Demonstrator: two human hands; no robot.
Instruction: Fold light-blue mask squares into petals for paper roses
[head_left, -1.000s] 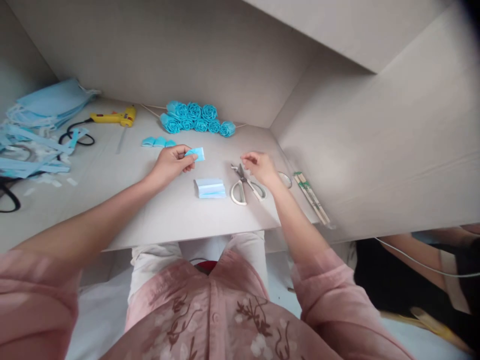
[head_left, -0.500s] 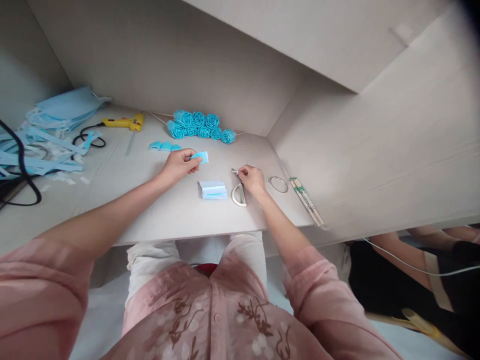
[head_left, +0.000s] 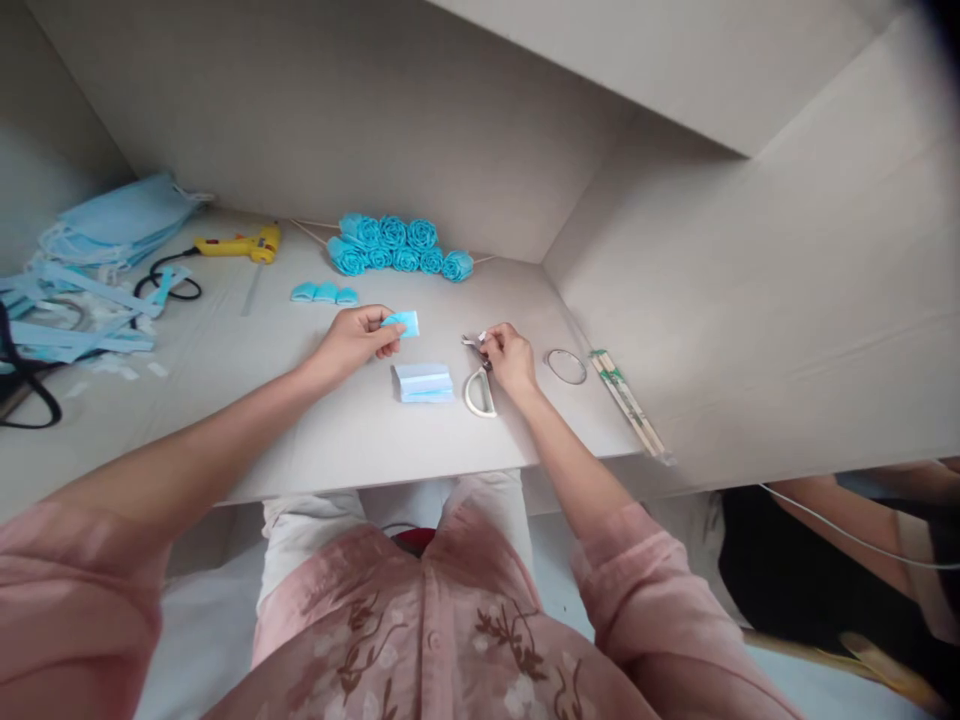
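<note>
My left hand [head_left: 360, 333] pinches a small folded piece of blue mask fabric [head_left: 405, 323] between thumb and fingers, above the table. My right hand [head_left: 508, 355] is closed, with a tiny white scrap [head_left: 482, 336] at its fingertips. Just beneath and beside it lie scissors with a white handle [head_left: 480, 393], partly covered by the fingers. Between the hands, nearer the table's front edge, sits a stack of folded pale blue pieces [head_left: 424, 384]. Behind my left hand, several small rounded blue pieces [head_left: 325, 293] form a row.
Several blue fabric roses [head_left: 392, 245] on sticks lie at the back. A yellow glue gun [head_left: 238, 245], blue masks [head_left: 124, 222] and cut strips [head_left: 82, 320] are at left. To the right are a metal ring [head_left: 566, 367] and packaged wooden sticks [head_left: 630, 405]. Another person's arm [head_left: 844, 530] shows beyond the partition.
The white scrap at my right fingertips has moved slightly off the scissors' tips. My left hand keeps the blue piece. The whole view has shifted a little.
</note>
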